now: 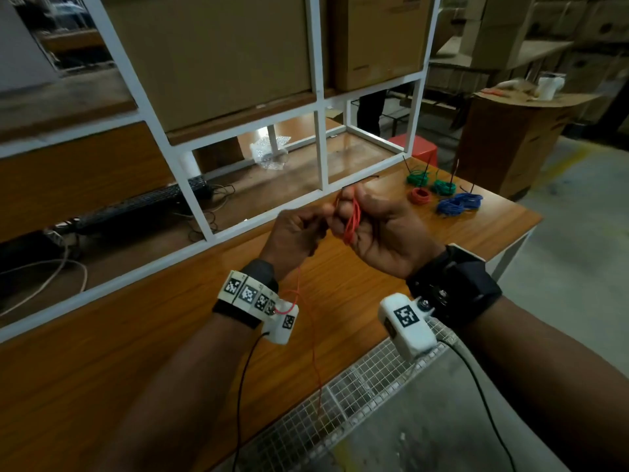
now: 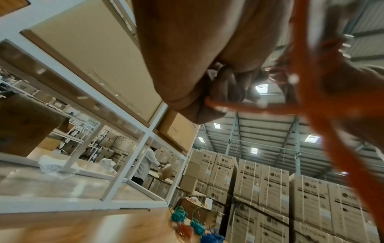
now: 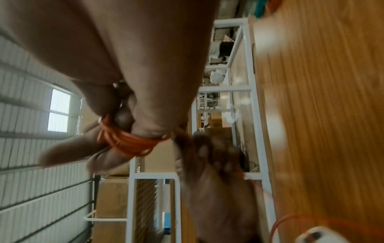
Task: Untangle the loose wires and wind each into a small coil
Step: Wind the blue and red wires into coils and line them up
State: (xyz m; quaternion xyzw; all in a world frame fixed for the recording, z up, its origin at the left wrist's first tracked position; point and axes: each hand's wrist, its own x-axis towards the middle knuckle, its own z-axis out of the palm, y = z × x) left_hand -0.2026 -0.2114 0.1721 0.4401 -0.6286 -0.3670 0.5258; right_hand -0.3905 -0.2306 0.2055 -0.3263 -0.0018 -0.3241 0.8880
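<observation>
A: Item one: red wire (image 1: 352, 218), part wound. Location?

B: Held up above the counter (image 1: 136, 335), in the right hand (image 1: 377, 229). Several loops gathered into an elongated bundle, wrapped around the curled fingers; long axis running roughly away from the body, slightly tilted. Confirmed in the right wrist view: orange-red turns stacked tight against the fingers (image 3: 133, 143).

A: Left hand (image 1: 294, 233)?

B: Fingers curled, pinching the same wire just beside the bundle. Free tail hanging down from that pinch, past the left wrist camera mount, dropping toward the near counter edge; roughly vertical, faintly wavy.

A: Item two: finished coils?

B: Far right corner of the counter, well apart from the hands. Two green coils (image 1: 430, 183), one red coil (image 1: 420, 195), two blue coils (image 1: 459, 202), lying flat, close together. Short dark ends sticking up from some.

A: Surroundings?

B: White frame shelving (image 1: 320, 97) behind the counter, cardboard boxes (image 1: 221, 56) on it. Wire mesh panel (image 1: 357, 396) below the near edge.
</observation>
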